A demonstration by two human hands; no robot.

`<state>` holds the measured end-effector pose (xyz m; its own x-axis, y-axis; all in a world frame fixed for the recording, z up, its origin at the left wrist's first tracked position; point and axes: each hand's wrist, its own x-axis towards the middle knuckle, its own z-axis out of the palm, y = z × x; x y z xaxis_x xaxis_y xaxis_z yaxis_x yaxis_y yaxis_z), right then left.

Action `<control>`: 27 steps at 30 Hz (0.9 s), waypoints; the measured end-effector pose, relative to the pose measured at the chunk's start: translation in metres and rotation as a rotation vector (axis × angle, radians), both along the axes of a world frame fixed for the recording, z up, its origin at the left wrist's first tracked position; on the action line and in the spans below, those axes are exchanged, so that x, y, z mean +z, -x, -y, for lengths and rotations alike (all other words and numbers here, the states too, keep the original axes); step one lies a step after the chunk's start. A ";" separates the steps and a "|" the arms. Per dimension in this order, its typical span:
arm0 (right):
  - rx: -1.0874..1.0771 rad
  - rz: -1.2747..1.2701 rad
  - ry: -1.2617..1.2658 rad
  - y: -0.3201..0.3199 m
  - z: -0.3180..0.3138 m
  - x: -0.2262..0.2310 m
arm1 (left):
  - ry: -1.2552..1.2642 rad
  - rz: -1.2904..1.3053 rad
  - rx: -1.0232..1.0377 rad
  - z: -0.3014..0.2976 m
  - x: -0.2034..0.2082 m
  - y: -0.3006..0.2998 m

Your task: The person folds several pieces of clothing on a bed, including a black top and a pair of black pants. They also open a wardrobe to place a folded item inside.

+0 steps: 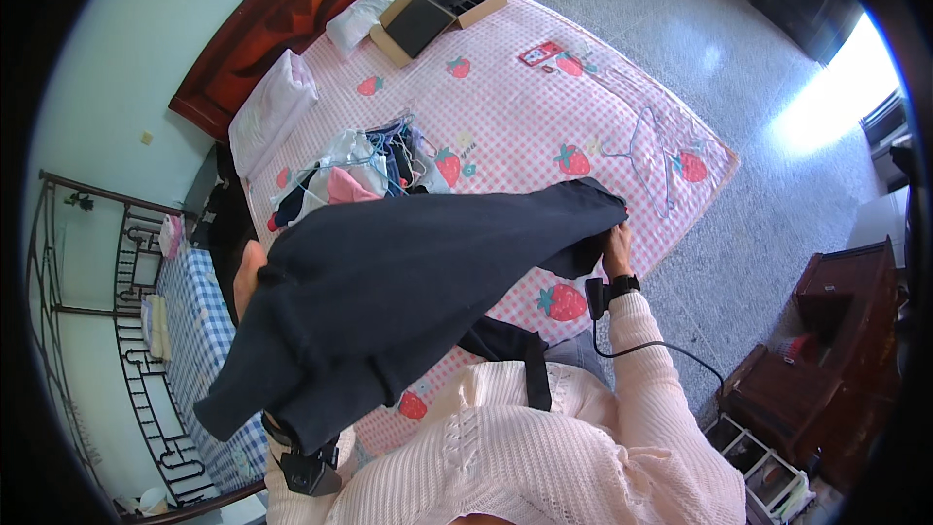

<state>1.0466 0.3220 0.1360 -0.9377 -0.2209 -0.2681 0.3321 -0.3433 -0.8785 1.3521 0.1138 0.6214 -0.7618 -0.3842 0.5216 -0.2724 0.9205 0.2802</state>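
A large black garment [389, 267] stretches across in front of me above the bed, its near left part hanging down loosely. Its kind is hard to make out, since it is partly folded over. At its far right end, my right hand [618, 251] is closed on the cloth. My left hand [249, 277] supports the garment at its left side; only a little of the hand shows past the edge, and the cloth covers the rest. Beyond the garment lies a heap of clothes and hangers [374, 170] on the pink checked bed [505, 126].
Toward the right of the bed lie thin wire hangers [637, 151]. An open cardboard box [476, 2] and pillows [275, 102] are near the headboard [282, 19]. A black cable [671, 345] runs from my right wrist toward a wooden desk [816, 369].
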 end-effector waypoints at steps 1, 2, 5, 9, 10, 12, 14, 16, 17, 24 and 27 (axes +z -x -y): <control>0.012 -0.016 -0.136 0.011 0.005 0.002 | 0.001 -0.003 0.001 0.000 0.002 -0.001; 0.031 -0.176 -0.371 0.017 0.010 0.002 | -0.001 -0.007 -0.001 -0.001 0.004 -0.002; 0.078 -0.551 -0.925 0.032 0.017 -0.002 | -0.008 -0.011 -0.014 0.000 0.008 -0.005; 0.126 -0.595 -1.200 0.037 0.015 -0.013 | -0.036 -0.020 -0.041 0.002 0.010 -0.006; 0.146 -0.561 -1.237 0.034 0.012 -0.016 | -0.053 -0.026 -0.049 0.002 0.010 -0.006; 0.140 -0.654 -1.435 0.031 0.010 -0.020 | -0.086 -0.042 -0.058 0.001 0.007 -0.008; 0.120 -0.624 -1.427 0.026 0.006 -0.019 | -0.129 -0.059 -0.063 -0.004 0.004 -0.013; 0.124 -0.591 -1.382 0.019 0.000 -0.015 | -0.172 -0.066 -0.074 -0.006 0.001 -0.020; 0.146 -0.555 -1.375 0.015 -0.005 -0.011 | -0.191 -0.067 -0.077 -0.006 -0.002 -0.023; 0.149 -0.625 -1.677 0.013 -0.006 0.002 | -0.666 -0.103 0.024 0.004 -0.025 -0.050; 0.290 -0.689 -1.773 0.014 -0.005 -0.001 | -0.414 0.023 0.092 0.010 -0.029 -0.061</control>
